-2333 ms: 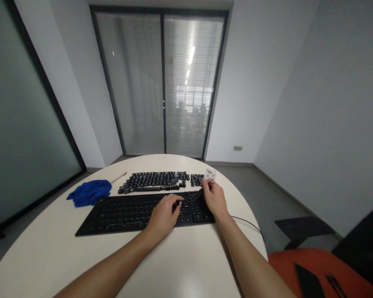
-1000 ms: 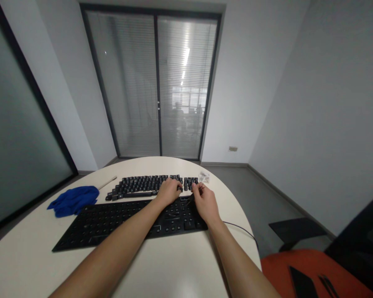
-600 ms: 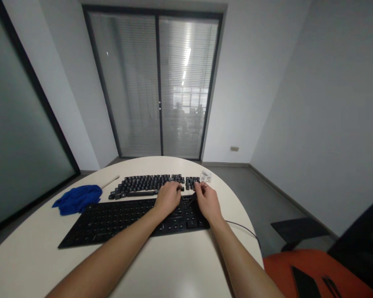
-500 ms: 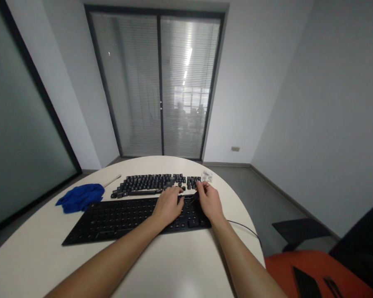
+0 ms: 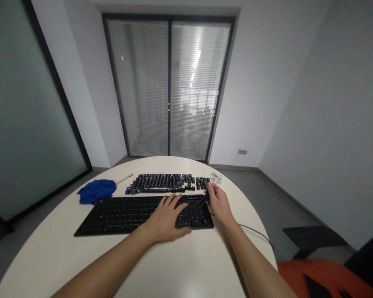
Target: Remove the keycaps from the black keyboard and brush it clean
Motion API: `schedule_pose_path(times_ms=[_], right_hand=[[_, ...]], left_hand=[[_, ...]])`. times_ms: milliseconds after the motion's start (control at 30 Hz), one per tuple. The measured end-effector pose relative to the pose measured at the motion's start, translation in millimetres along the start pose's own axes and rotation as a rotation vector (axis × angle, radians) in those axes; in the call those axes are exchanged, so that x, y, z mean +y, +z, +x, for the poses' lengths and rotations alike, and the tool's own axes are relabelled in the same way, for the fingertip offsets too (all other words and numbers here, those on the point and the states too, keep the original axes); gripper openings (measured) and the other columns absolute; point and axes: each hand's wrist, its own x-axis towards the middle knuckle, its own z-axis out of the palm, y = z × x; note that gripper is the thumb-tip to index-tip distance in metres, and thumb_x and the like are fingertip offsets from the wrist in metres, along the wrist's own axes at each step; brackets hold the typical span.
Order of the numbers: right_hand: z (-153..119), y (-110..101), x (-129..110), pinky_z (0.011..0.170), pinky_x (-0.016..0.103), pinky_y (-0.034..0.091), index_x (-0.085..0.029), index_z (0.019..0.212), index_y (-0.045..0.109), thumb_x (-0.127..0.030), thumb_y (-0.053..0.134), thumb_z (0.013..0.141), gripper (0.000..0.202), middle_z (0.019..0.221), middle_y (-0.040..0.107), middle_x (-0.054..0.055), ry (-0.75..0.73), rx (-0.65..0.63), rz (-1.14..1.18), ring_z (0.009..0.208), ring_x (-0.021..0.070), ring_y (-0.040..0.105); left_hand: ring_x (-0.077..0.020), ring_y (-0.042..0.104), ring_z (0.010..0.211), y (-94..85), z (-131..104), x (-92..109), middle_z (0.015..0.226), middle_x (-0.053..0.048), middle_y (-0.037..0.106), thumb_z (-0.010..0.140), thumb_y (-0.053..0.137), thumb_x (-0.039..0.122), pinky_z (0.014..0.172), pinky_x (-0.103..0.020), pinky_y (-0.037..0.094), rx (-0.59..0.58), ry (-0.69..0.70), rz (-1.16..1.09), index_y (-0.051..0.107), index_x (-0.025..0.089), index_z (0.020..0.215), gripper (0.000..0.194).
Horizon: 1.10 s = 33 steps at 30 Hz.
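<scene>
Head view shows the left hand (image 5: pixel 168 219) spread wide over a black keyboard (image 5: pixel 121 213) on the surface (image 5: pixel 189 265). Near the keyboard's right end, the right hand (image 5: pixel 218 201) pinches a pronged tool (image 5: pixel 203 200); loose keycaps (image 5: pixel 160 181) lie just beyond.

Before us sits a black keyboard (image 5: pixel 121 212) on a cream table (image 5: pixel 189 265). Around it we see black keys (image 5: pixel 158 181) flecked with white at twelve o'clock, a dark cord (image 5: pixel 255 230) at three, an orange-red chair seat (image 5: pixel 332 274) at four and a cloth (image 5: pixel 97 191) at ten — plain, deep blue. Farther out at twelve — grey blinds (image 5: pixel 139 91), finely striped crosswise.
</scene>
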Motion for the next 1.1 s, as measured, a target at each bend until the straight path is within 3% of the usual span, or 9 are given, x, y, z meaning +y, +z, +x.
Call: schedule_pose_path(times_ms=[167, 367, 700, 1100], right_hand=[[-7, -3, -12, 0.049, 0.026, 0.038, -0.019, 0.073, 0.057, -0.062, 0.040, 0.094, 0.051, 0.055, 0.057, 0.001, -0.041, -0.027, -0.005, 0.048, 0.0161, 0.053], [-11, -9, -23, 0.052, 0.025, 0.034, -0.020, 0.066, 0.053, -0.053, 0.041, 0.096, 0.046, 0.054, 0.056, 0.000, -0.205, -0.068, -0.197, 0.049, 0.0144, 0.051], [-14, -13, -30, 0.053, 0.026, 0.032, -0.021, 0.063, 0.047, -0.045, 0.038, 0.099, 0.044, 0.052, 0.055, 0.000, -0.309, -0.096, -0.336, 0.047, 0.0136, 0.050], [-18, -7, -29, 0.051, 0.026, 0.031, -0.022, 0.062, 0.048, -0.044, 0.039, 0.097, 0.043, 0.051, 0.053, 0.001, -0.305, -0.064, -0.327, 0.048, 0.0141, 0.047]], left_hand=[[-0.0335, 0.023, 0.145, -0.2, -9, -10, 0.158, -0.007, 0.029, 0.078, 0.058, 0.067, 0.118, -0.053, 0.015, 0.012, -0.022, 0.007, 0.041, 0.029, 0.144, 0.078], [-0.0342, 0.022, 0.145, 1.1, -8, -9, 0.158, -0.008, 0.029, 0.078, 0.055, 0.070, 0.118, -0.053, 0.015, 0.007, -0.027, 0.002, 0.042, 0.028, 0.144, 0.078], [-0.0347, 0.022, 0.145, 1.5, -8, -10, 0.158, -0.009, 0.029, 0.079, 0.053, 0.071, 0.118, -0.053, 0.014, 0.013, -0.026, 0.005, 0.042, 0.028, 0.143, 0.078], [-0.0357, 0.023, 0.145, -1.1, -9, -8, 0.157, -0.008, 0.031, 0.080, 0.055, 0.068, 0.118, -0.053, 0.014, 0.019, -0.023, -0.016, 0.043, 0.027, 0.143, 0.076]])
